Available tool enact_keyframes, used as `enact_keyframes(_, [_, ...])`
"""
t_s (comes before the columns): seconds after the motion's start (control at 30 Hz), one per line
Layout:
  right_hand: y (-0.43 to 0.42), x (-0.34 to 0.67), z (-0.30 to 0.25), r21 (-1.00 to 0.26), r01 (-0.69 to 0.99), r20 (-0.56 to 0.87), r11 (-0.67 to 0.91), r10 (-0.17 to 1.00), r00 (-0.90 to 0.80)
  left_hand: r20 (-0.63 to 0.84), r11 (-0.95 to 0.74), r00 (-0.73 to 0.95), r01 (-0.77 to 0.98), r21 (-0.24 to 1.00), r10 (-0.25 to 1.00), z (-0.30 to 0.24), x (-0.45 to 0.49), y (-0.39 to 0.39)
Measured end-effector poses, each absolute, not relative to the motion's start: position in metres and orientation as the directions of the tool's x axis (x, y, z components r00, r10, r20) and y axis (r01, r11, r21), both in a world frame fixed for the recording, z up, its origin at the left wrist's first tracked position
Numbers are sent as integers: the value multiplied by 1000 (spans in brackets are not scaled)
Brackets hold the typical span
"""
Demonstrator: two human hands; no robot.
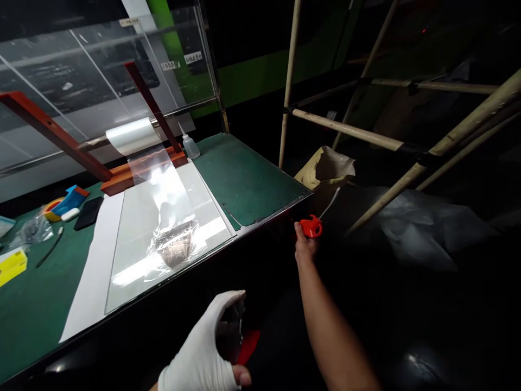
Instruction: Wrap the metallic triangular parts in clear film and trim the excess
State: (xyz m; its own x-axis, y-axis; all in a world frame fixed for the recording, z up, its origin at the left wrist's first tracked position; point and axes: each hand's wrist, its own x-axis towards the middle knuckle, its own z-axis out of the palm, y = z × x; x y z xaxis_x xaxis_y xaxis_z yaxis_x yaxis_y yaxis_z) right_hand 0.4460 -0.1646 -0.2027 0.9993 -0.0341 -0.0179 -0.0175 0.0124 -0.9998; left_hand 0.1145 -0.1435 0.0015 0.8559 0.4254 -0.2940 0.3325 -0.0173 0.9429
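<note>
Film [163, 176] runs down from a clear roll [132, 134] on a reddish wooden stand [118, 182] across a glass sheet [134, 239], crumpling near the front edge around a brownish item [176, 245] (what it is, the glare hides), while the person's hands are both held out beyond the edge of the green tabletop [244, 174]. The left hand [203, 342], in a white glove that leaves the thumb tip bare, curves in a wide C around a dark, glinting object [230, 336]; a red piece [249, 347] shows beside it, though whether the two are joined I cannot tell. The right hand [306, 248], bare, is out just past the tabletop's corner, closed on an orange-red plastic part [312, 227], from which a thin white tube [330, 203] slants up in front of an open paper sack [307, 176]. Behind the glass sheet, beside the stand, a squeeze bottle [190, 147] stands upright with its thin spout raised. To the left lie a black flat device [88, 213], a blue tape dispenser [74, 201] and a yellow paper [12, 266]. Wooden poles [350, 130] form a frame at the right, with plastic sheeting [439, 225] heaped near its foot.
</note>
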Motion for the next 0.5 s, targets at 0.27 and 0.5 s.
enact_keyframes(0.27, [-197,367,-185,-985,-116,-141,-125,218,966,-258,17,821,290,957,509,3,113,-140])
enact_keyframes(0.5, [-221,269,-81,-982,-96,98,161,878,469,-194,19,768,231,973,610,14,115,-137])
